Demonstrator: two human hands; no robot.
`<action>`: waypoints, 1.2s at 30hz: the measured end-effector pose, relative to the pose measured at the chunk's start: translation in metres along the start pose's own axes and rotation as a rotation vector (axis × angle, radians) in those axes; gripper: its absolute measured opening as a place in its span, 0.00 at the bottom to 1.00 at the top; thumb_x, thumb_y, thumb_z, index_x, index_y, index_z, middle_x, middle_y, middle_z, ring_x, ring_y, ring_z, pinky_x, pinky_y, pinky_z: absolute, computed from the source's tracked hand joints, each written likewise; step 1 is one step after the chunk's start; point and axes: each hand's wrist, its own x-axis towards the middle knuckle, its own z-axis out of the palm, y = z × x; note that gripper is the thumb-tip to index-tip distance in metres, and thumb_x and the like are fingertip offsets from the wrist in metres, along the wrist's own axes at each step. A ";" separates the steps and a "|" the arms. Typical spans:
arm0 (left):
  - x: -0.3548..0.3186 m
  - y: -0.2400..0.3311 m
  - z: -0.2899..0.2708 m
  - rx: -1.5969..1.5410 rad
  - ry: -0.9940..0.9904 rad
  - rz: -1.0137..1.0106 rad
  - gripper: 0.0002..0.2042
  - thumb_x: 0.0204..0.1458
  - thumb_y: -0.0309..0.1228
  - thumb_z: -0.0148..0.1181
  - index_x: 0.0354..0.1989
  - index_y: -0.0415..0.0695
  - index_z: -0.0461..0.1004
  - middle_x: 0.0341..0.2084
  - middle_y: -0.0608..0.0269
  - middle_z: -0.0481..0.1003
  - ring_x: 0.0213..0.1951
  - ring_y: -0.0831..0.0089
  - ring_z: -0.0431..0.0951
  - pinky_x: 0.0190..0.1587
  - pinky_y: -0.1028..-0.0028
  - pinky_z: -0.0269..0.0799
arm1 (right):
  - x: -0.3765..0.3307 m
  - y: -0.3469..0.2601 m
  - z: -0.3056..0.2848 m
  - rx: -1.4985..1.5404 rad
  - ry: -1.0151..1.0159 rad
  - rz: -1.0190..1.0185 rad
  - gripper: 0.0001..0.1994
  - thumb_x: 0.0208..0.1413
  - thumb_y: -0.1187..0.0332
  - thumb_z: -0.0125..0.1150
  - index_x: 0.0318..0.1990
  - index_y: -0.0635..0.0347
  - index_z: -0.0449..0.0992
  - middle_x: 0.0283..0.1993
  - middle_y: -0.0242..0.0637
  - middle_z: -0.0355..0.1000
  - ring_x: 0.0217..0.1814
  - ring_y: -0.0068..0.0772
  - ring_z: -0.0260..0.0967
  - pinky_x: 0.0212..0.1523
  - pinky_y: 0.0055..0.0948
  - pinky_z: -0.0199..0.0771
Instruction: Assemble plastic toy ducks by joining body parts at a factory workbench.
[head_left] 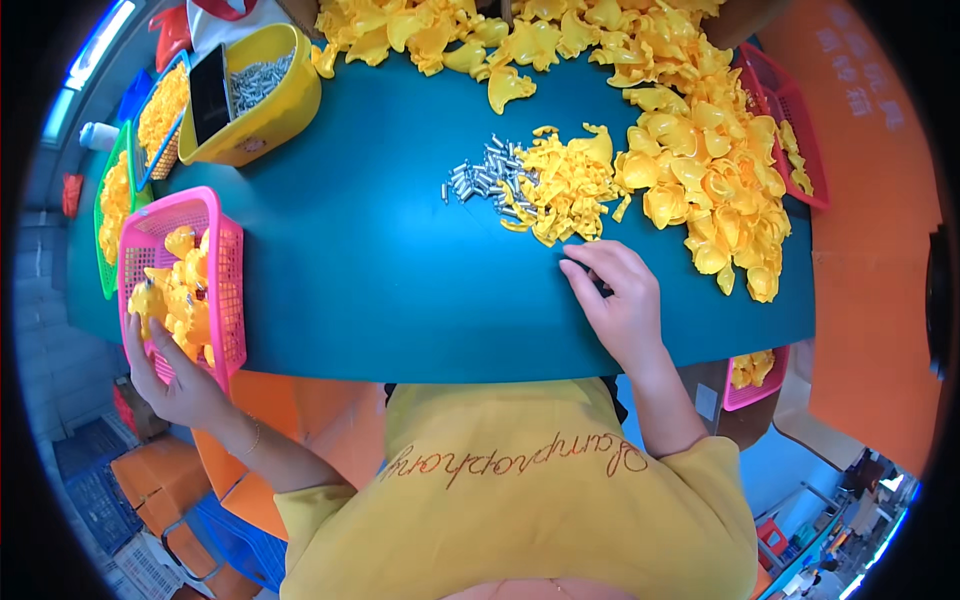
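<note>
At the table's left edge, my left hand (180,385) reaches into a pink basket (232,290). Its thumb and fingers are round a rounded yellow plastic piece (148,305). More closed yellow plastic pieces (185,275) lie in this basket. My right hand (620,300) hovers over the teal table (400,290), thumb and index finger slightly apart with nothing visible between them. Its fingertips are just short of a heap of small yellow plastic parts (565,185). Small silver metal cylinders (488,172) lie against that heap's left side.
Thin yellow plastic shells (715,180) are piled along the right and far side. A yellow tub (285,110) of screw-like metal parts stands far left, with a dark phone (209,95) on it. Green (105,215) and blue baskets (165,150) stand beside it. A red basket (790,110) is at right.
</note>
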 end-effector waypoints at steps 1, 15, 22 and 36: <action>0.005 -0.016 -0.003 0.127 -0.042 0.140 0.13 0.66 0.26 0.61 0.56 0.39 0.80 0.54 0.54 0.82 0.52 0.65 0.82 0.52 0.65 0.76 | 0.008 -0.002 0.003 0.001 0.015 -0.006 0.07 0.56 0.74 0.73 0.42 0.62 0.85 0.39 0.39 0.82 0.39 0.36 0.80 0.39 0.31 0.80; 0.016 0.161 0.133 -0.441 -0.652 0.708 0.19 0.52 0.19 0.61 0.53 0.49 0.82 0.61 0.61 0.77 0.65 0.54 0.72 0.66 0.56 0.68 | -0.005 -0.012 -0.004 0.168 -0.223 0.030 0.16 0.63 0.76 0.63 0.58 0.61 0.77 0.42 0.40 0.72 0.34 0.36 0.72 0.40 0.30 0.75; 0.009 0.227 0.257 -0.257 -0.598 1.205 0.12 0.57 0.27 0.58 0.48 0.48 0.81 0.68 0.67 0.69 0.74 0.64 0.59 0.74 0.58 0.56 | -0.035 0.003 -0.016 0.416 -0.284 0.255 0.11 0.61 0.77 0.66 0.51 0.61 0.82 0.44 0.36 0.77 0.38 0.24 0.75 0.38 0.24 0.76; -0.098 0.181 0.067 -0.744 -1.078 0.671 0.12 0.45 0.26 0.74 0.36 0.43 0.78 0.45 0.57 0.78 0.48 0.55 0.78 0.50 0.61 0.79 | -0.030 0.010 -0.003 0.557 -0.150 0.249 0.07 0.55 0.80 0.73 0.41 0.64 0.83 0.43 0.35 0.81 0.41 0.19 0.77 0.40 0.20 0.77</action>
